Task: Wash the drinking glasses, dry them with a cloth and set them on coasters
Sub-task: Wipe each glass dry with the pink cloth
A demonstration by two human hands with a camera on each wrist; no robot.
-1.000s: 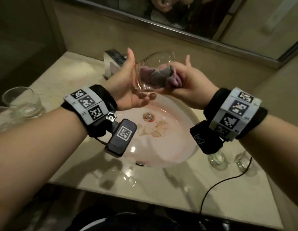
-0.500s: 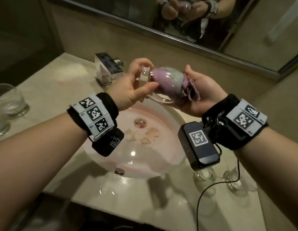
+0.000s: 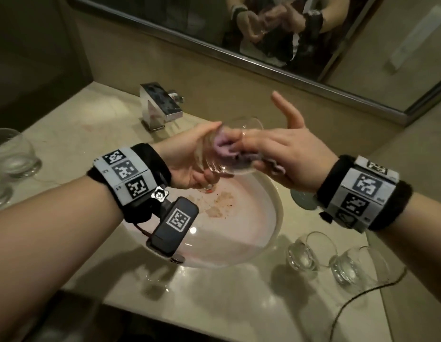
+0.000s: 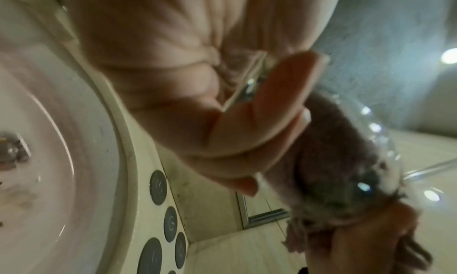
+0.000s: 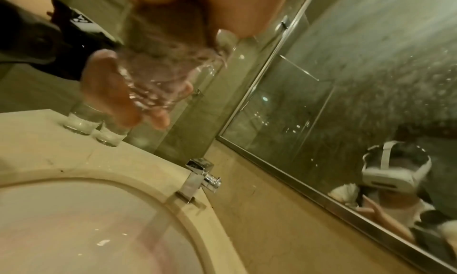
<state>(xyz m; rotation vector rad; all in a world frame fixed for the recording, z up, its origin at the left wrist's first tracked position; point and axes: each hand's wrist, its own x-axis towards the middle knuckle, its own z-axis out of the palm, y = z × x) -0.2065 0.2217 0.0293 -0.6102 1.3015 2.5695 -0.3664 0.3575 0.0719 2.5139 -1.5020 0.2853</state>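
Observation:
A clear stemless glass lies tilted on its side above the sink, mouth to the right. My left hand grips its base end, fingers curled round the glass. A pink-purple cloth is stuffed inside it. My right hand has its fingers in the mouth of the glass, holding the cloth, with the thumb pointing up. The left wrist view shows the cloth bunched behind the wall of the glass and the right hand gripping its tail. The right wrist view shows the glass blurred.
Two glasses stand on the counter at the left and two more at the right, near a black cable. Several grey round coasters lie right of the pinkish sink. A chrome tap stands behind it.
My right hand has turned from palm up to palm down, and its thumb now sticks up. The cloth has turned with it inside the glass. My left hand still holds the glass's base.

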